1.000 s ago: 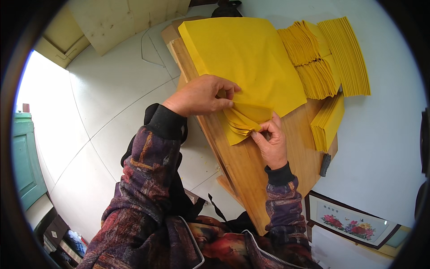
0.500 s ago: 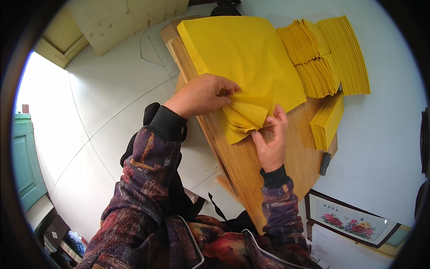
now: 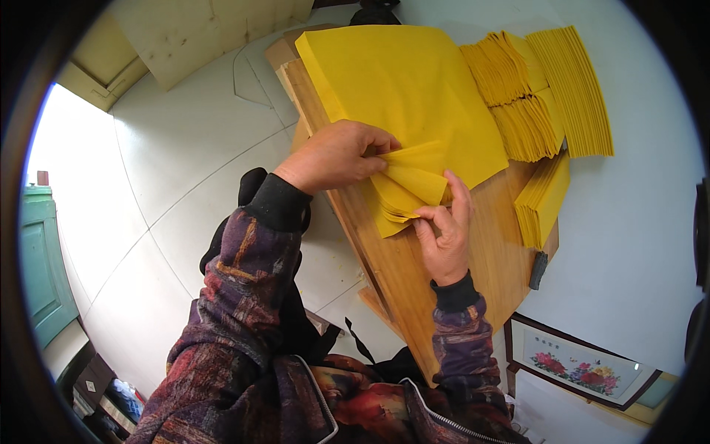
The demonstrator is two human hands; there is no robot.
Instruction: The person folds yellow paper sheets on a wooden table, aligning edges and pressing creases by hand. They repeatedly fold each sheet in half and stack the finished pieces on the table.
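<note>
The fanned yellow sheets (image 3: 410, 183) lie over the near end of the large yellow stack (image 3: 399, 81), their layers spreading toward the right and toward the person. The left hand (image 3: 342, 155) pinches their left end between thumb and fingers, while the right hand (image 3: 446, 237) grasps their near edge with thumb and forefinger, another finger raised beside their right corner. The large stack, broad and smooth on top, covers the far left part of the wooden table (image 3: 492, 237), whose bare boards show to the right of it and nearer the person. Right of the stack, at the far side, sit two pleated yellow bundles (image 3: 494, 70), one nearer than the other, with a long ribbed yellow stack (image 3: 573, 92) to their right. Nearer stands a smaller yellow stack (image 3: 543, 200), then a dark grey block (image 3: 538, 271) at the table's right edge. Pale floor tiles (image 3: 192, 163) spread out on the left; a framed flower picture (image 3: 580, 366) is at the near right.
</note>
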